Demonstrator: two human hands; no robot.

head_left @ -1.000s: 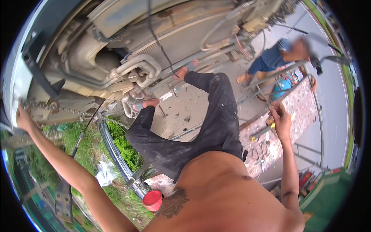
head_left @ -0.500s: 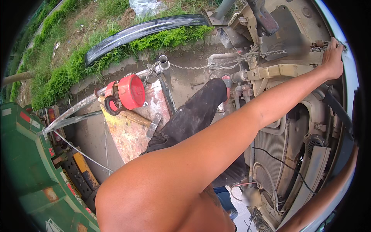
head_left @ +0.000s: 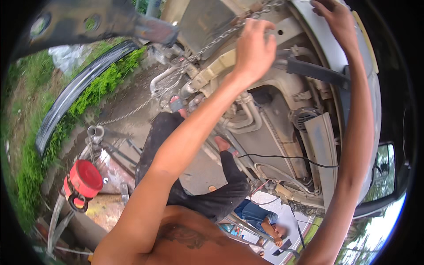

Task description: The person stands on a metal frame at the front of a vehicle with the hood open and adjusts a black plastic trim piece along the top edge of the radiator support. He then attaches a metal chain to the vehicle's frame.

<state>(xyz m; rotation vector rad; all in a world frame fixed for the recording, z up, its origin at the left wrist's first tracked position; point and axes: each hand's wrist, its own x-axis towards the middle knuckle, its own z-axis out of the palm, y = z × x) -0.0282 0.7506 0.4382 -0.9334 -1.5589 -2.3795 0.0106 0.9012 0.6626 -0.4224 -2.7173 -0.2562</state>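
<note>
My left hand [head_left: 256, 51] is raised over the front of a stripped vehicle, its fingers loosely bent and apart, with nothing visible in them. Just behind its fingertips runs a steel chain [head_left: 216, 40], stretched across the vehicle's frame; whether they touch cannot be seen. Higher up and to the right, my right hand [head_left: 338, 22] is at the pale body panel [head_left: 309, 13], fingers apart and bent down by its edge. Below the hands lie a beige metal crossmember [head_left: 212, 73], bent pipes [head_left: 247, 115] and a black strut [head_left: 316, 73].
A red cylindrical tool [head_left: 86, 179] hangs by a stained board at the left, near a pipe post [head_left: 96, 132]. A dark curved bumper strip [head_left: 75, 92] lies on the grass. A thick metal beam [head_left: 97, 26] crosses the upper left. Another person [head_left: 256, 216] sits beyond my legs.
My view has turned toward the vehicle. My left hand has come away from the chain's end by the panel. My right hand has come into view at the panel's upper edge.
</note>
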